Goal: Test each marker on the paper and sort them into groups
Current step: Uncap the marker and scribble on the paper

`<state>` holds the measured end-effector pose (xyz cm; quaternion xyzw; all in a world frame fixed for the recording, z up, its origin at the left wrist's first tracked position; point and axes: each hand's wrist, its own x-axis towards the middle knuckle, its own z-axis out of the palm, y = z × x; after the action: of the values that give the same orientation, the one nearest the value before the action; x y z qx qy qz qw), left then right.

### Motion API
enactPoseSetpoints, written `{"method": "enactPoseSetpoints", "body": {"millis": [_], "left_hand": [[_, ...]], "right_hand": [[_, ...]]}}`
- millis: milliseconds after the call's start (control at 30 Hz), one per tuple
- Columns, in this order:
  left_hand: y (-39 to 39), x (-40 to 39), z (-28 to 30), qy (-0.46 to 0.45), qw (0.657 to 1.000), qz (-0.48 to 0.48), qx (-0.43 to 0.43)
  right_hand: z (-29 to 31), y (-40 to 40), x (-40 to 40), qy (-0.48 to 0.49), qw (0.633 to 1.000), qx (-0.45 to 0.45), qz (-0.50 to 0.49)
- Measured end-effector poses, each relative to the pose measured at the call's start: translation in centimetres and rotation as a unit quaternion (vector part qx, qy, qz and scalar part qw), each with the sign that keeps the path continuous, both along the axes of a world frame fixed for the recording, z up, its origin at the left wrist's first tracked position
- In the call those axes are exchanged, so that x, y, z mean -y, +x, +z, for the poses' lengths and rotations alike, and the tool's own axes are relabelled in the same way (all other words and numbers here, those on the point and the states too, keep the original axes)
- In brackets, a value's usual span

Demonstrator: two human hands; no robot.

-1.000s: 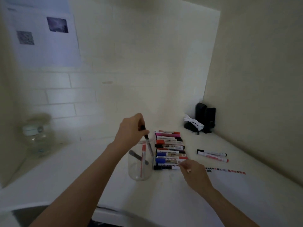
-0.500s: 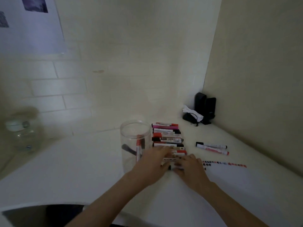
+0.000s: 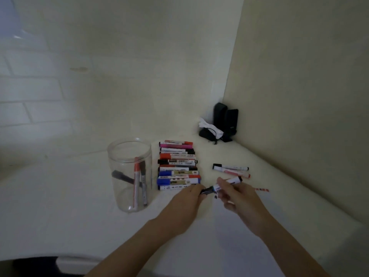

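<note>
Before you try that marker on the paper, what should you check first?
1. Marker held by both hands: ok. The left hand pinches its dark cap end and the right hand holds its white barrel.
2. Cap off: not ok, it still looks joined to the barrel.
3. Paper within reach: ok, it lies just under the right hand.
4. Room to draw: ok, the test marks sit only along the far edge.
5. Sorting spots ready: ok. The jar stands open, and a pair of markers lies apart on the right.
6. Does the ink work: cannot tell.
</note>
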<state>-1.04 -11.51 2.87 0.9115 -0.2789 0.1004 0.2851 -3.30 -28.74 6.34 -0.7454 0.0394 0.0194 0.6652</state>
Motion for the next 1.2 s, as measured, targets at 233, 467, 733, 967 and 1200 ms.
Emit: {"method": "enactPoseSetpoints", "body": {"millis": [233,467,733,967,1200], "left_hand": [[-0.2,1.9,-0.1,-0.045,0.996,-0.066,0.044],[0.8,3.1,-0.1,-0.097,0.99,-0.106,-0.01],[2.2,1.2,0.2,-0.325,0.904,-0.027,-0.277],[2.7,0.5,0.4,-0.339,0.898,-0.019,-0.28],[1.8,-0.2,2.1,0.018,0.998,-0.055,0.011]], "right_hand": [[-1.8,-0.8,0.1,0.033,0.999,0.014,0.017],[-1.8,-0.2,1.7,0.032,0.998,0.045,0.042],[-1.7,0.0,5.1,0.2,0.977,-0.057,0.043],[0.8,1.1,5.9,-0.091,0.982,-0.032,0.161],[0.9,1.5,3.5,-0.371,0.896,0.098,0.222]]}}
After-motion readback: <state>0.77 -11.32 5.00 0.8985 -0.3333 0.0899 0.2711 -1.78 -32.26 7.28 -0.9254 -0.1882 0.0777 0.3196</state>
